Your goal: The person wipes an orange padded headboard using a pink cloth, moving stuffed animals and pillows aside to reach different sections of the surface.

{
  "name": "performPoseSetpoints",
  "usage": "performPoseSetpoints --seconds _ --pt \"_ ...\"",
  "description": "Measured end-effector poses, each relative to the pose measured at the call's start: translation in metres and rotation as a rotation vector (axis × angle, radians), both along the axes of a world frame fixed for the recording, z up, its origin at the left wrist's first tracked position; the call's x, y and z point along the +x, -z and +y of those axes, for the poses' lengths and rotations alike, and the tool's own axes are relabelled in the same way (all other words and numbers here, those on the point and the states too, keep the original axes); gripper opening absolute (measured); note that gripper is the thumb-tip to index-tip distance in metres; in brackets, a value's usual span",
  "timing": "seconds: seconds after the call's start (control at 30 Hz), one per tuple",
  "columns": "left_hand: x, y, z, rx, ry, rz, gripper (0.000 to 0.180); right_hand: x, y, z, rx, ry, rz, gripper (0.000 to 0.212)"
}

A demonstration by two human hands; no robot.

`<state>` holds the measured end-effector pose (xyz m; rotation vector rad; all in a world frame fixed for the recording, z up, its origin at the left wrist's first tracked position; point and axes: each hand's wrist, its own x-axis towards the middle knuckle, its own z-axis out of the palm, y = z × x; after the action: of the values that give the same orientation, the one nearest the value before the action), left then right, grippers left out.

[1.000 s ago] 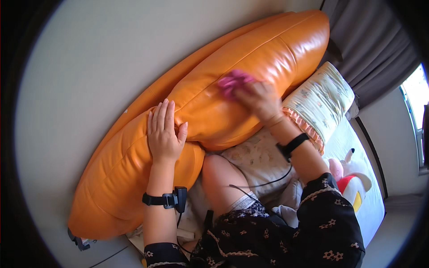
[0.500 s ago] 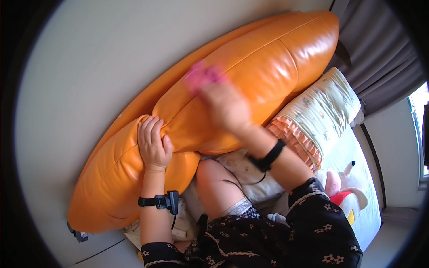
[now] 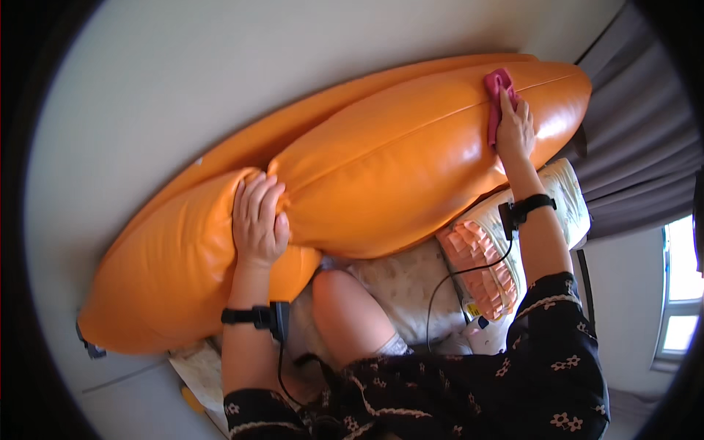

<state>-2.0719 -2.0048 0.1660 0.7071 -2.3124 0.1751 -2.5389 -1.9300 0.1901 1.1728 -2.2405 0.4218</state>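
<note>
A large padded headboard [image 3: 396, 154] in shiny orange, leather-like material leans along the wall, with a deep fold between its two bulging sections. My left hand [image 3: 258, 224] rests on the left section beside that fold, fingers stretched out and thumb apart. Toward the right end, my right hand [image 3: 515, 132] presses a pink cloth [image 3: 501, 84] against the orange surface. The cloth hangs out past the fingers, partly covered by them. My knee [image 3: 345, 315] is on the bedding just below the fold.
A folded pale quilt with a peach ruffle [image 3: 480, 268] lies under my right forearm. Grey curtains [image 3: 631, 147] hang at the right, near a window [image 3: 682, 293]. A black cable [image 3: 440, 286] runs from my right wrist strap. The wall [image 3: 183, 81] stands behind.
My right hand has moved right along the orange surface with the pink cloth, from near the middle toward the far end. The left hand stays by the fold. The view has shifted.
</note>
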Motion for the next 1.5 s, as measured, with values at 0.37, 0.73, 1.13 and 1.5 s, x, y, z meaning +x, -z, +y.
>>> performPoseSetpoints --seconds 0.37,0.73,1.13,1.5 --pt "0.005 0.001 -0.007 -0.119 -0.047 -0.04 0.035 0.0 0.021 -0.029 0.236 0.082 0.062 0.05" --pt "0.003 0.005 -0.004 -0.154 0.007 0.009 0.036 0.01 0.013 -0.024 0.219 0.112 0.065 0.04" --pt "-0.007 -0.005 0.003 0.122 0.018 -0.038 0.037 -0.006 0.016 -0.014 0.367 0.127 0.143 0.049" --pt "-0.017 -0.034 0.001 0.263 -0.17 -0.32 0.032 -0.005 -0.057 0.005 0.274 -0.218 -0.356 0.056"
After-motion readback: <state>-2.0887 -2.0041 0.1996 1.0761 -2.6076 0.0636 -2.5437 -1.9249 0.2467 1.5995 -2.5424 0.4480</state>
